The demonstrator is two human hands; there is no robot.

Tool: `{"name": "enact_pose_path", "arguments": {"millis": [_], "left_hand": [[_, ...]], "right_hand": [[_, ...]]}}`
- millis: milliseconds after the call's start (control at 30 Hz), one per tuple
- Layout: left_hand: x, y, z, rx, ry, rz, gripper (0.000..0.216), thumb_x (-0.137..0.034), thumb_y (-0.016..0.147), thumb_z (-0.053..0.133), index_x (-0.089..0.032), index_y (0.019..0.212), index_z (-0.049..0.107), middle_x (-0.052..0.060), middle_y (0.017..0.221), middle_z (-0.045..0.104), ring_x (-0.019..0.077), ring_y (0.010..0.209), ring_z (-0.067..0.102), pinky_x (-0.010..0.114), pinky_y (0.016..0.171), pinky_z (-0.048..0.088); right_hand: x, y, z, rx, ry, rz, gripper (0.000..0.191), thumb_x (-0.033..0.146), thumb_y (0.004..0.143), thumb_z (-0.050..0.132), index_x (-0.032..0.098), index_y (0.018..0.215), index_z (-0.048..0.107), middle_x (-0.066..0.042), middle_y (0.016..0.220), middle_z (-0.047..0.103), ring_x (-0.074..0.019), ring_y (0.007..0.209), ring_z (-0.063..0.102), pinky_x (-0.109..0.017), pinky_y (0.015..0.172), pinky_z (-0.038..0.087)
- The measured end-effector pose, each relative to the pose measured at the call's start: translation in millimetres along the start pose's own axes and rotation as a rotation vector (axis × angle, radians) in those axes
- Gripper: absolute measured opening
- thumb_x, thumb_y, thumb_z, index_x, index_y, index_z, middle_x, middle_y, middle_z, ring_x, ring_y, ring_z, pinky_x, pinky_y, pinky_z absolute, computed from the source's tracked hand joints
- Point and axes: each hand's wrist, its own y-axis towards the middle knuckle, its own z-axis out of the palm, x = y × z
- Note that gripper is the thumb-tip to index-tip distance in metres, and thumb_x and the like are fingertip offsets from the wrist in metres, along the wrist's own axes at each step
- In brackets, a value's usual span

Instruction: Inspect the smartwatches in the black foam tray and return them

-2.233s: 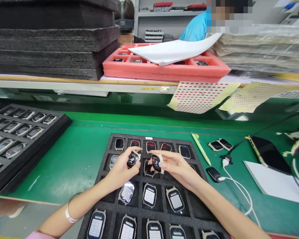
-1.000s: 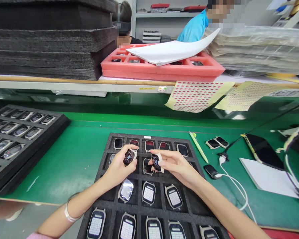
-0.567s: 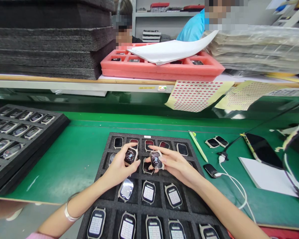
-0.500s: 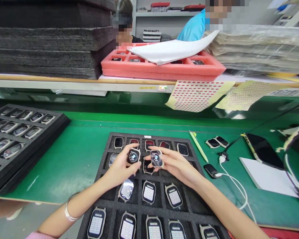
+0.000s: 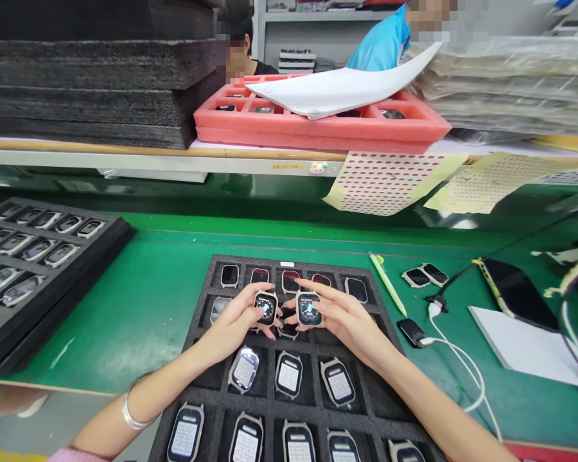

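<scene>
My left hand grips a smartwatch without a strap, its thumb at the lit screen. A second smartwatch is gripped in my right hand, its thumb also over the screen. Both screens show a dark dial, and the two watches are held side by side, slightly apart. Beneath them lies a black foam tray with several watch cases in its compartments. Nearer me, some cases such as this watch have lit white screens; at the far row the screens are dark. My fingers partly hide the second row.
A second foam tray of watches stands at the left. To the right lie a green pen, two watches, a small black device on a white cable, and a phone. A shelf crosses behind, bearing a pink foam tray.
The left watch has moved slightly right and down, and my left thumb has come onto its screen. The right watch has turned more upright and squarely toward me. The view has shifted slightly.
</scene>
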Motion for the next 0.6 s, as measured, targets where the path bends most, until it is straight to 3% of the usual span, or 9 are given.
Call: {"name": "enact_pose_path", "arguments": {"millis": [333, 467, 600], "left_hand": [[-1.0, -0.1, 0.1, 0.028, 0.065, 0.016, 0.037, -0.022, 0.085, 0.047, -0.021, 0.122, 0.046, 0.005, 0.096, 0.056, 0.0197, 0.086, 0.060, 0.031, 0.069, 0.054], [1.4, 1.3, -0.5, -0.010, 0.200, 0.043, 0.043, -0.019, 0.081, 0.055, -0.021, 0.122, 0.043, 0.001, 0.085, 0.054, 0.0137, 0.069, 0.058, 0.023, 0.056, 0.049], [2.5, 0.6, -1.7, -0.081, 0.368, 0.039, 0.043, -0.020, 0.079, 0.059, -0.020, 0.120, 0.044, -0.001, 0.079, 0.052, 0.0103, 0.058, 0.052, 0.020, 0.047, 0.042]], "right_hand": [[-5.1, 1.2, -9.8, 0.056, -0.095, -0.006, 0.051, 0.027, 0.086, 0.062, 0.024, 0.135, 0.046, -0.011, 0.114, 0.067, -0.0241, 0.093, 0.067, -0.043, 0.085, 0.052], [-6.0, -1.1, -5.2, 0.093, -0.045, -0.027, 0.055, 0.031, 0.086, 0.063, 0.028, 0.136, 0.043, -0.010, 0.126, 0.059, -0.0255, 0.108, 0.061, -0.048, 0.095, 0.046], [-4.1, -2.7, 0.8, 0.107, -0.019, -0.017, 0.054, 0.032, 0.086, 0.063, 0.026, 0.136, 0.043, -0.010, 0.126, 0.059, -0.0251, 0.108, 0.061, -0.050, 0.098, 0.044]]}}
